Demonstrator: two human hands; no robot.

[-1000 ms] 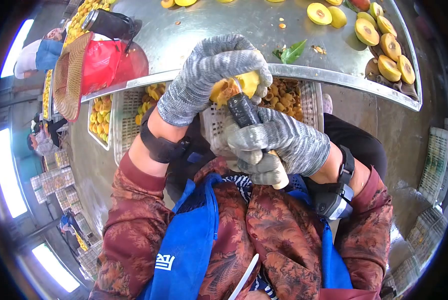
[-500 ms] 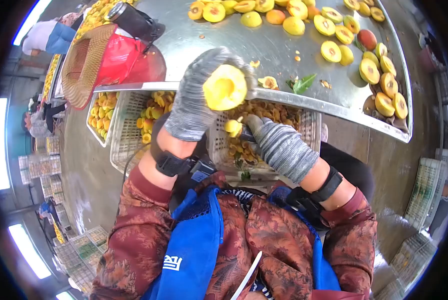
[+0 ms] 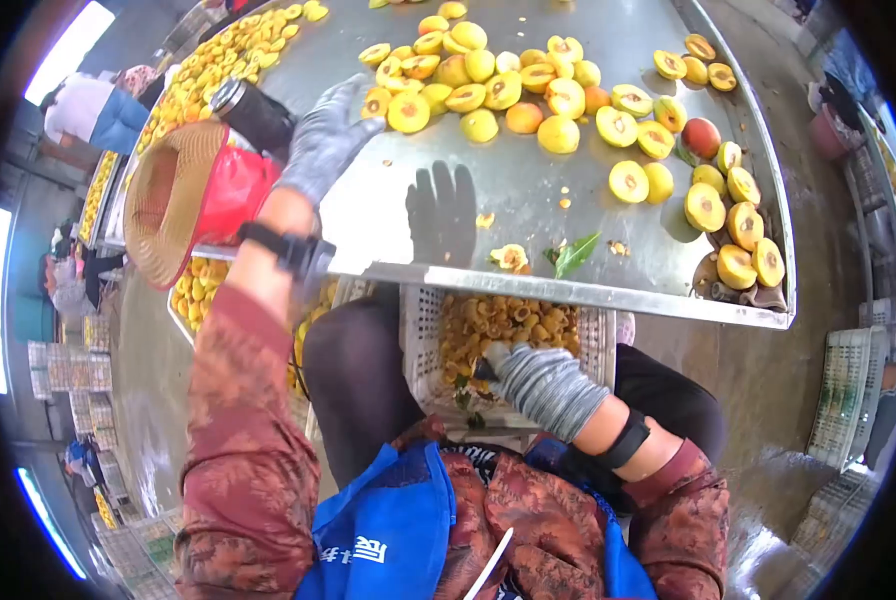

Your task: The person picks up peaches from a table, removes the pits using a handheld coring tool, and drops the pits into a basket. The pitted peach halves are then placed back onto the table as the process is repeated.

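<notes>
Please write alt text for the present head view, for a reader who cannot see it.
A gloved left hand is open over a metal table, near halved yellow fruit; the gloved right hand holds a dark tool over a crate of scraps. A straw hat and a dark flask are at left.

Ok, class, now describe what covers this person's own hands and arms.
The left hand and right hand wear grey, flecked knit gloves. A black strap circles each wrist, the left one with a dark boxy device. Both sleeves are maroon with an orange-brown leafy pattern and plain maroon cuffs.
</notes>
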